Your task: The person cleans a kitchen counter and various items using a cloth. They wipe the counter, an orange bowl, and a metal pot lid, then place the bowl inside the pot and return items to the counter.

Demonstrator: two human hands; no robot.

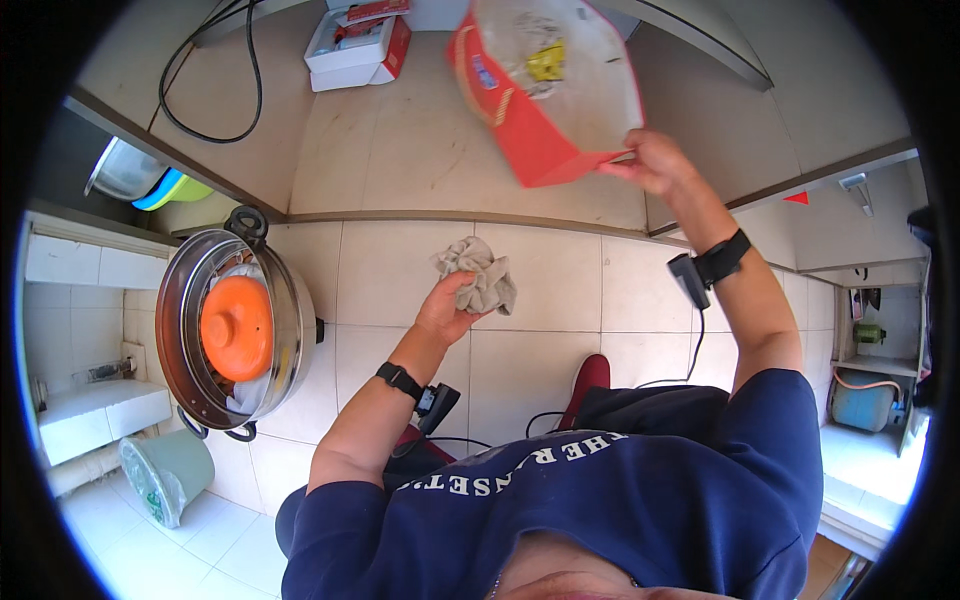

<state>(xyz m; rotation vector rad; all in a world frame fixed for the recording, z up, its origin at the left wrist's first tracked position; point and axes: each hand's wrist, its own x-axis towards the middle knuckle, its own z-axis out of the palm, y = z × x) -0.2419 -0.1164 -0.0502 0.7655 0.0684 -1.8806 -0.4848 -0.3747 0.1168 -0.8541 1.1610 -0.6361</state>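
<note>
A crumpled grey-beige cloth (480, 274) is gripped in my left hand (448, 306), above the tiled floor. My right hand (654, 161) pinches the lower right corner of a red bag (529, 150) by its rim. The bag's mouth faces me and shows a whitish inside. A yellow wrapper (547, 61) and some pale scraps lie in it. Behind the bag is the beige bottom board (420, 150) of an open cabinet. The bag's top end runs out of view, and its edges are slightly blurred.
At my left stands a large steel pot (300, 352) with a glass lid and an orange lid (236, 328) in it. A white-and-red box (356, 49) sits inside the cabinet, near a hanging black cable (259, 90). A lined bin (169, 472) stands at lower left.
</note>
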